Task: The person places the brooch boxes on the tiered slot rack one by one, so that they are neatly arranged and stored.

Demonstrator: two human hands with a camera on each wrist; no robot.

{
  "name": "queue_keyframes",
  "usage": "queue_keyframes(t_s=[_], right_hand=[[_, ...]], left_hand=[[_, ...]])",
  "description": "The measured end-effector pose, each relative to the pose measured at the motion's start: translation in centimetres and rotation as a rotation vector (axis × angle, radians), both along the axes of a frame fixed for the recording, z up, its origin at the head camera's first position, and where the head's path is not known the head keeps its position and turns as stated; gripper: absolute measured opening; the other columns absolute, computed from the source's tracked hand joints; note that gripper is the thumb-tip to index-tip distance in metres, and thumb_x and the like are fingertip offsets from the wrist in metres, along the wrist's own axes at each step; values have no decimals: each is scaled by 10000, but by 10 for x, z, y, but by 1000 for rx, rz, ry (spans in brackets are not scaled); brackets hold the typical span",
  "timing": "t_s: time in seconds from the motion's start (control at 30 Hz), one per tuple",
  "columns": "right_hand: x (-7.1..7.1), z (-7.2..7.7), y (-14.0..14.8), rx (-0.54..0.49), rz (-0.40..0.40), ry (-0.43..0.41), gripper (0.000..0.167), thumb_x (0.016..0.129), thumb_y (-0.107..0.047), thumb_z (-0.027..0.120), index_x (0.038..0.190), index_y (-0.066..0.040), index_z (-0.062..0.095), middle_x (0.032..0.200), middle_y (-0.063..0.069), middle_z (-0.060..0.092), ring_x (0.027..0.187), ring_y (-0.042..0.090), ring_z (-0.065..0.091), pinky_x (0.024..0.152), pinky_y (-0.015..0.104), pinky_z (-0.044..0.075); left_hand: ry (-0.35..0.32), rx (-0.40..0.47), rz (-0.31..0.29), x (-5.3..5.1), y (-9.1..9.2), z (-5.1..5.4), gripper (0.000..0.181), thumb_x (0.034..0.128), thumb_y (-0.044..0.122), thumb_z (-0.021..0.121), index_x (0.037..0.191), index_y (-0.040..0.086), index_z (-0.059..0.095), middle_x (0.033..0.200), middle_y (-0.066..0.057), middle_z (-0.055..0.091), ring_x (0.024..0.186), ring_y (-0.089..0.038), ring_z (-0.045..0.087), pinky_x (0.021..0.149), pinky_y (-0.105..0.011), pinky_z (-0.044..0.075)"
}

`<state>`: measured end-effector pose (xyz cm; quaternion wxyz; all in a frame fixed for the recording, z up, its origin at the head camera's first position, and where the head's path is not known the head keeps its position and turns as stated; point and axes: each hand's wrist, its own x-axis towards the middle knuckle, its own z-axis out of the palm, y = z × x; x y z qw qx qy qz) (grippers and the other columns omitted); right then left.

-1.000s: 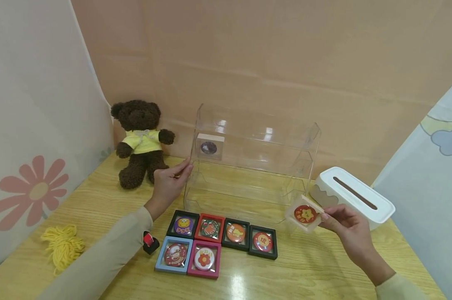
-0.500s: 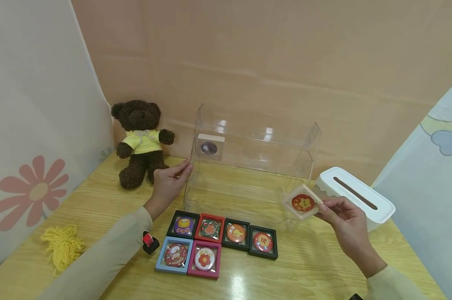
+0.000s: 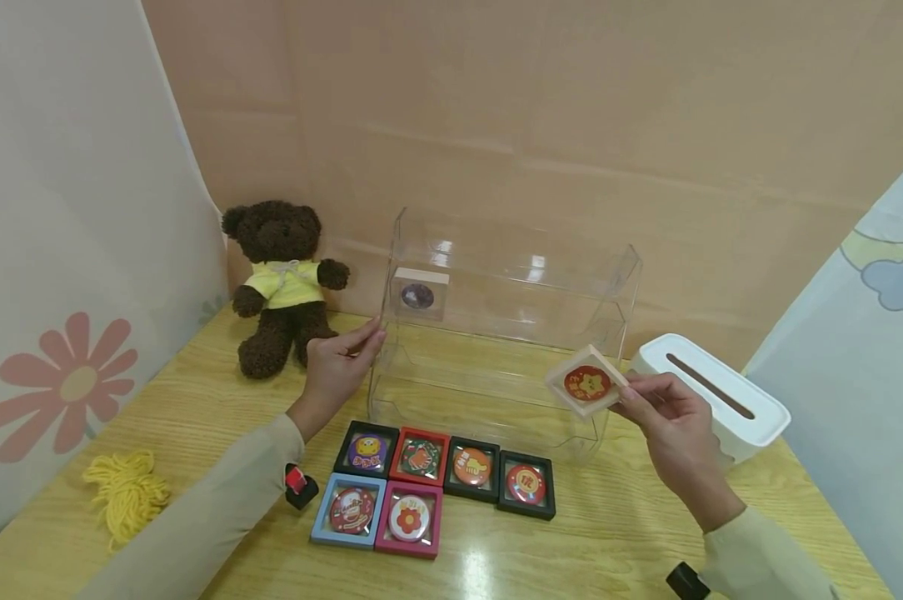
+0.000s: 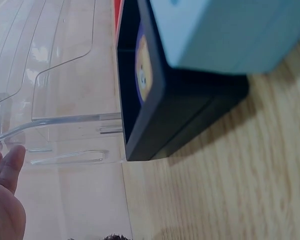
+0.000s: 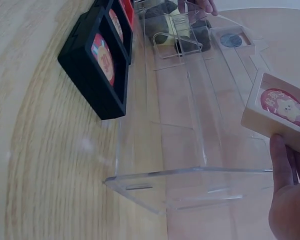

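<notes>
A clear acrylic display rack [image 3: 489, 379] with stepped shelves stands on the table. My left hand [image 3: 339, 371] pinches the rack's left side panel; in the left wrist view only part of that hand [image 4: 7, 200] shows beside the panel. Between thumb and fingers, my right hand [image 3: 676, 437] holds a beige-framed badge [image 3: 586, 383], red with a gold star, by one corner. It is tilted, in the air before the rack's right end. The right wrist view shows the same badge [image 5: 282, 107] above the shelves. A beige-framed dark badge [image 3: 419, 294] stands at the upper left of the rack.
Several framed badges [image 3: 409, 519] lie in two rows before the rack. A brown teddy bear [image 3: 282, 267] in a yellow shirt sits at the left. Yellow yarn [image 3: 127, 497] lies front left. A white tissue box [image 3: 710, 387] stands right of the rack.
My right hand has moved left and up with the star badge, turning it so a corner points upward. The left hand stays at the rack's side panel.
</notes>
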<state>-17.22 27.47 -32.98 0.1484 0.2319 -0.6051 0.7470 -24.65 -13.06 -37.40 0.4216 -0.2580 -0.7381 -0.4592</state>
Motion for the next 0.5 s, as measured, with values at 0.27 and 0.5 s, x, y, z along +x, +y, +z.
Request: queue_keyframes(t_s=[0.27,0.5], right_hand=[[-10,7,-15,-111,26,54,80,873,223,500,913,175,550,991,182,633,930,259,661,757,392,546],[-23,15,-26,-203,26,76,65,853,222,536,872,164,557,949,186,632,900,257,666,751,404,538]], left_hand=[[-3,2,-15,-1,-1,-1,265,842,-22,701,1106,-33,680,921,-130,694,622,-155,683,542,-190,537],[-27,10,-20,-2,-2,-3,263,854,-2,696,1116,-18,679,923,-122,695,634,-150,684,531,-174,527]])
